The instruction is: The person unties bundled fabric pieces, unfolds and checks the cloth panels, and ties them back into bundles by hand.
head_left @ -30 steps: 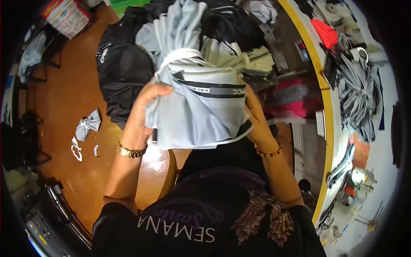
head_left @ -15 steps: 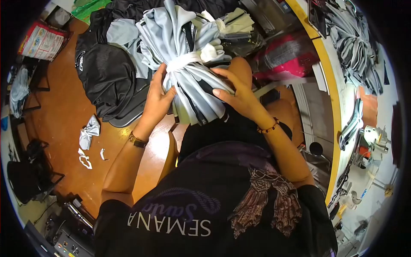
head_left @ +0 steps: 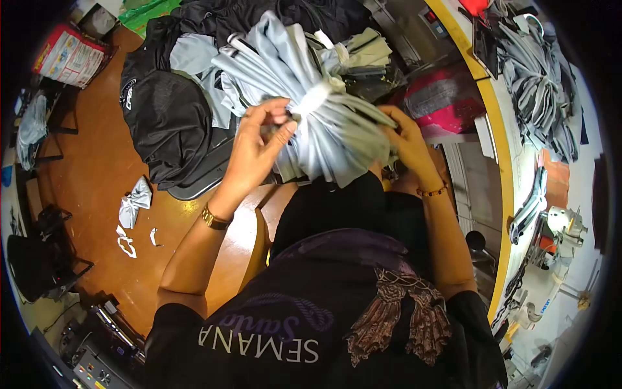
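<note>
A large bundle of light grey fabric pieces (head_left: 343, 139), gathered at the middle by a white cloth tie (head_left: 312, 100), is held over my lap. Its lower right part is blurred by motion. My left hand (head_left: 259, 142) has its thumb and fingers curled in at the bundle's left side, close to the tie. On the opposite side, my right hand (head_left: 409, 146) grips the outer edge of the fabric, its fingertips partly hidden behind the cloth.
Behind the bundle lie black garments or bags (head_left: 165, 107) and a tied khaki bundle (head_left: 366, 48). A small grey tied cloth (head_left: 135, 202) and white scraps rest on the brown floor (head_left: 91, 162). At right, a yellow-edged table (head_left: 495, 117) carries another grey bundle (head_left: 541, 81) and a sewing machine (head_left: 564, 223).
The bundle has turned and shifted right, and its tie now sits further right. My left hand has moved up toward the tie; my right hand has moved outward to the right edge.
</note>
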The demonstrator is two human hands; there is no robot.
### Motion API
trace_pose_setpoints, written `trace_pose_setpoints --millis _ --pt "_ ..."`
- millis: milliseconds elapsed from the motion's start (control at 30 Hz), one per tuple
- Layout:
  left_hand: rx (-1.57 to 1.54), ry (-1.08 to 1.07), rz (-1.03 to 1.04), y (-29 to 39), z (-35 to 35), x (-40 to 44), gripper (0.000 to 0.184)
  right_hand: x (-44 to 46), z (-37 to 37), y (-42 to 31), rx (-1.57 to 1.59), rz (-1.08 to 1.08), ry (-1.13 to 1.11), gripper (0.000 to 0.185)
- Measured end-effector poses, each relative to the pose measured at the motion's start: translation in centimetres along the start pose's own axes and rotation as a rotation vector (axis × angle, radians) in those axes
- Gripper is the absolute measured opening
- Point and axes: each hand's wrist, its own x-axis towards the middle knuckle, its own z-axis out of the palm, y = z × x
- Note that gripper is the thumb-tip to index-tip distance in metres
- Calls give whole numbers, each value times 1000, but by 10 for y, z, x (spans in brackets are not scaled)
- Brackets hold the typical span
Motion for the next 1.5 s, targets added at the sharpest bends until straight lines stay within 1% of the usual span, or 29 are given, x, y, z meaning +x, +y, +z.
trace_pose_setpoints --millis 33,67,167,200,233,267,367,400,467,500,533,567,600,633,667,700,733,800,867,933,1000,1067,1167,1200,1233,1333,1433,1467,1500 --pt "44 69 9 2 -4 8 42 0 -3 2 -87 91 -11 27" --pt "45 126 44 -6 -10 17 41 -3 -4 3 -42 196 -8 29" --pt "71 264 94 6 -18 39 46 0 10 -4 -349 -124 42 32" --pt "163 320 149 14 -19 45 49 3 15 -18 -373 -106 32 33" --pt "256 377 205 19 -20 50 53 8 17 -28 -392 -147 30 33" --pt "267 368 150 19 -24 57 58 13 18 -37 -410 -190 27 33" --pt "496 354 254 17 -28 74 59 35 31 -54 -362 -277 41 32" --pt "451 334 234 21 -25 77 51 46 37 -66 -359 -308 49 32" --pt "455 299 207 17 -25 79 42 70 51 -77 -331 -414 102 32" --pt "457 281 193 15 -25 79 37 80 57 -81 -360 -423 143 33" --pt "417 284 259 18 -23 76 25 88 63 -85 -388 -431 186 33" --pt "392 303 300 20 -20 70 20 95 68 -88 -415 -437 228 34" --pt "372 289 261 20 -20 62 19 100 73 -85 -400 -447 269 36" --pt "351 276 222 19 -20 55 18 104 73 -79 -445 -383 247 36" --pt "344 318 256 15 -19 48 15 106 70 -71 -491 -318 222 37" --pt "322 324 233 11 -18 42 14 108 67 -66 -537 -252 195 38" --pt "299 331 209 8 -19 35 14 106 65 -61 -426 -197 142 33" --pt "263 317 184 -4 -20 22 16 92 68 -52 -52 -156 135 29" --pt "97 306 82 -24 -22 12 17 72 69 -48 268 -75 118 28" --pt "-39 285 37 -28 -20 4 19 60 69 -34 432 -122 120 32" --pt "-83 291 -10 -31 -19 -3 15 48 70 -26 578 -146 93 38" --pt "-102 253 -40 -38 -21 -9 14 42 71 -25 586 -144 83 39" --pt "-281 302 -58 -21 -23 -14 17 40 70 -21 582 -166 73 39" --pt "-200 332 71 -19 -24 -12 18 40 70 -20 579 -177 69 39" --pt "-183 372 88 -16 -27 -10 16 39 70 -19 559 -178 72 39" --pt "166 464 181 6 -35 0 23 35 70 -16 508 -180 54 39" --pt "254 422 70 18 -35 12 19 32 68 -12 530 -179 8 40" --pt "196 389 -8 16 -37 14 16 31 69 -13 571 -174 5 40" --pt "206 390 16 17 -37 13 15 31 70 -14 613 -169 2 39"
